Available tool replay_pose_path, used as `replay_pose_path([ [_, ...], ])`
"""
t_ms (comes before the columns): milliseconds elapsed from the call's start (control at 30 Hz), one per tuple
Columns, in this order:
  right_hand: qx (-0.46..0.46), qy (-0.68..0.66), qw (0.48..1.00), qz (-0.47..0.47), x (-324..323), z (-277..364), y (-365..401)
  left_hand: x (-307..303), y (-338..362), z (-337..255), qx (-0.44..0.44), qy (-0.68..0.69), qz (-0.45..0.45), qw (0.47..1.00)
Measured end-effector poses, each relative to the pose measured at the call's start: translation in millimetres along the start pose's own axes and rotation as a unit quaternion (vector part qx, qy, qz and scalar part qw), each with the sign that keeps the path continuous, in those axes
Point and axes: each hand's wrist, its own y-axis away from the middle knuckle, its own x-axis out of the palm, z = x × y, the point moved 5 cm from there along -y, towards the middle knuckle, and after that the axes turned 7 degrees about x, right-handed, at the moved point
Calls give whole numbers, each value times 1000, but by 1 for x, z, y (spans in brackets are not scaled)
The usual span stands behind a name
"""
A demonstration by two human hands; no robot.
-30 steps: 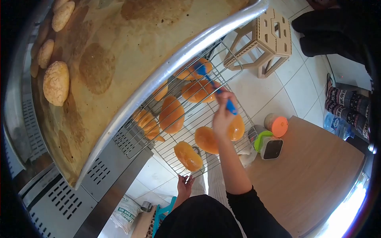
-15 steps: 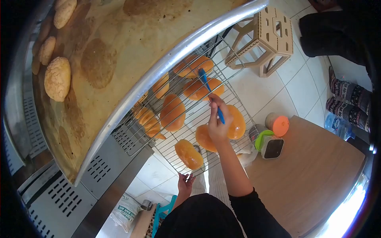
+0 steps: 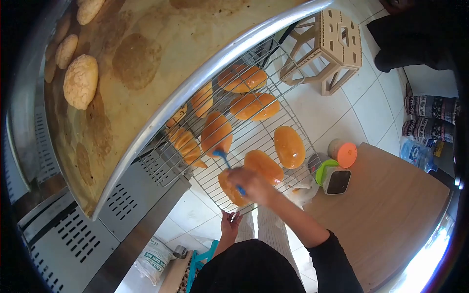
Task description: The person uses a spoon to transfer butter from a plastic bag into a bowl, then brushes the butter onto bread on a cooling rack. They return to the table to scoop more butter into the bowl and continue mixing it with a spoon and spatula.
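My right hand, slightly blurred, is closed around the handle of a blue pastry brush. The brush head touches the lower end of a glossy golden bun. Under my hand lies another bun, partly covered by it. My left hand grips the near edge of the wire rack with its fingertips. Several more shiny buns sit on the rack, among them a bun at the right and a bun farther back. A ridged, crescent-shaped bread lies at the left.
A large baking tray with a few crackled buns overhangs the rack's left part. At right are a wooden table, an orange-lidded jar and a phone. A folding stool stands behind; another person's dark-clothed legs show upper right.
My right hand has moved the brush from the far bun toward me and left, onto the middle-left bun. My left hand stays at the rack's edge. The tray appears slightly shifted in view.
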Motion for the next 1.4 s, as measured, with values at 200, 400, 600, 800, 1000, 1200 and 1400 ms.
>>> replay_pose_path([
  [200,-5,47,993,-104,-35,-17,-19,-3,-2,1,-3,4,7,1000],
  [400,6,3,999,53,15,-1,22,-2,-2,1,-6,2,14,1000],
  [600,38,-101,990,-96,-22,-20,-18,-1,-2,2,-9,13,19,1000],
  [800,-55,5,996,-70,-2,5,-16,-2,-2,3,-7,20,29,999],
  [1000,-55,82,985,139,35,20,-14,1,-2,1,-7,26,34,999],
  [1200,132,-182,941,-252,-19,-35,-51,1,-2,3,-5,29,30,999],
  [1400,205,-105,970,-73,11,-13,-53,2,-1,3,-5,36,34,999],
])
